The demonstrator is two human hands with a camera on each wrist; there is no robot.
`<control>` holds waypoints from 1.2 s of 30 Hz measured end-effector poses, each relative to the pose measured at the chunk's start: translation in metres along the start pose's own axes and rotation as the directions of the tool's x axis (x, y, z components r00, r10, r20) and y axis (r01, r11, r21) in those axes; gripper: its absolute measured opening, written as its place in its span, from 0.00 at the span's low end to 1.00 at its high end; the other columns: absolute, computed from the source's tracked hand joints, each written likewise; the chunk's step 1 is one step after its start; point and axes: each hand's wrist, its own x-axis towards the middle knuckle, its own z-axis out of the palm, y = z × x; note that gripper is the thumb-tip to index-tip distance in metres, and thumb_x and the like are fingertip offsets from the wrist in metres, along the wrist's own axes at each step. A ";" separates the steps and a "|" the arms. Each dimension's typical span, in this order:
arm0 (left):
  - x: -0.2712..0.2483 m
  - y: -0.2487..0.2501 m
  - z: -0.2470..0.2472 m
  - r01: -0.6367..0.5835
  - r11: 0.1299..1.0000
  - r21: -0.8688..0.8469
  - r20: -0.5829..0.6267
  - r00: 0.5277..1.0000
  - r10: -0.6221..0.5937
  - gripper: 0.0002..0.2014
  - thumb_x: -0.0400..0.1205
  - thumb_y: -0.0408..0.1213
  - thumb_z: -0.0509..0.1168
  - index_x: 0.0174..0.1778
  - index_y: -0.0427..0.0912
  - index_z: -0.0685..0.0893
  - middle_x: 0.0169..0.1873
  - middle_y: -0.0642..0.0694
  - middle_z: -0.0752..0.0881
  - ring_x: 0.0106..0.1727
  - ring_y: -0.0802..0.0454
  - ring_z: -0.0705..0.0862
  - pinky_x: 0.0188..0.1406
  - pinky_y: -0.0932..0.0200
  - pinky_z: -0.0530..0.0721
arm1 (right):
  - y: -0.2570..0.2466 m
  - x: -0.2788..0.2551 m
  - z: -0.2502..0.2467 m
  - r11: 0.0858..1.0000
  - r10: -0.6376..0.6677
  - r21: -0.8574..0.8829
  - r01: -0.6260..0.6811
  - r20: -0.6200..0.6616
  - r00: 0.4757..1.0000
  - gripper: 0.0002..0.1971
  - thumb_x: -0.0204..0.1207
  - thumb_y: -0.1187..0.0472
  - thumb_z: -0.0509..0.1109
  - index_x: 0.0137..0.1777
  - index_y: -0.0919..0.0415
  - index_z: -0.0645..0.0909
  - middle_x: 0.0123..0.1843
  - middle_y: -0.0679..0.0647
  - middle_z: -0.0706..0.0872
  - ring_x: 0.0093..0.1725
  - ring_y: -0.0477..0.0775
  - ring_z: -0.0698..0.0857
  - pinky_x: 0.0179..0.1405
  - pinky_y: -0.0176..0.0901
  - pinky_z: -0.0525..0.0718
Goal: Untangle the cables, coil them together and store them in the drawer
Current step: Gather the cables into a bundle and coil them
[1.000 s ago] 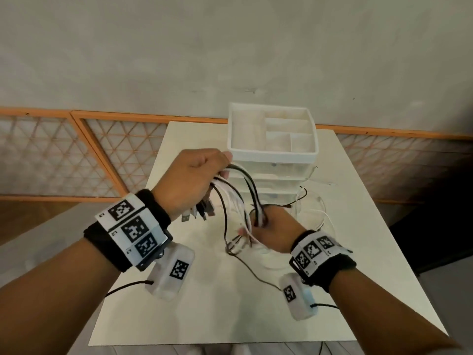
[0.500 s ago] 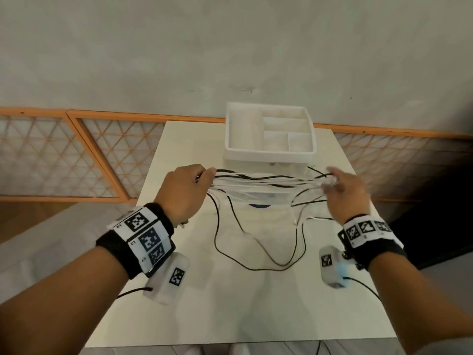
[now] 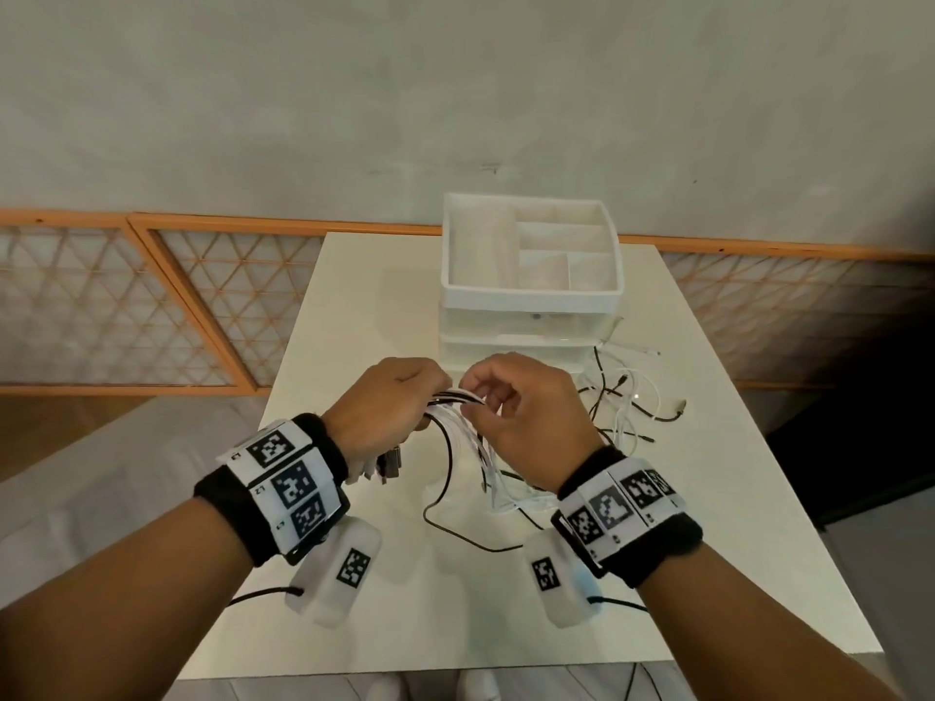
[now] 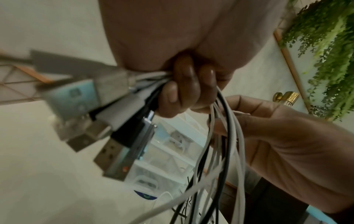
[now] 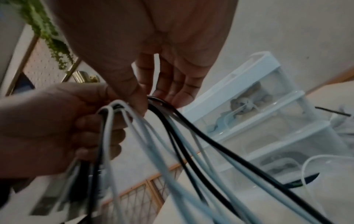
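A bundle of several black and white cables (image 3: 455, 403) hangs between my two hands above the white table (image 3: 354, 306). My left hand (image 3: 405, 397) grips the bundle in a fist, and the USB plugs (image 4: 86, 106) stick out below its fingers (image 4: 184, 84). My right hand (image 3: 488, 394) is right beside it and pinches the same cables (image 5: 162, 106) between thumb and fingers. The strands droop in a loop to the table, and their far ends (image 3: 637, 397) lie loose at the right. The white drawer unit (image 3: 531, 296) stands just behind my hands, drawers closed.
The unit's top is an open tray (image 3: 614, 290) with compartments. Other coiled cables show through the clear drawer fronts (image 5: 254, 109). A wall with an orange lattice panel (image 3: 152, 306) runs behind the table. Bare tabletop lies in front of my hands.
Half a second ago my hands were spread apart with the cables stretched between them. My right hand has swung back left to the left hand, folding the cables into a hanging loop.
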 end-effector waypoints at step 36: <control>0.003 0.002 0.000 -0.042 0.970 -0.241 -0.176 0.984 -0.002 0.08 0.85 0.42 0.62 0.41 0.47 0.79 0.22 0.50 0.71 0.21 0.54 0.63 0.22 0.60 0.60 | -0.012 -0.007 -0.002 0.978 0.056 -0.206 -0.038 0.084 0.995 0.39 0.66 0.41 0.74 0.78 0.46 0.68 0.73 0.47 0.76 0.70 0.47 0.76 0.68 0.47 0.77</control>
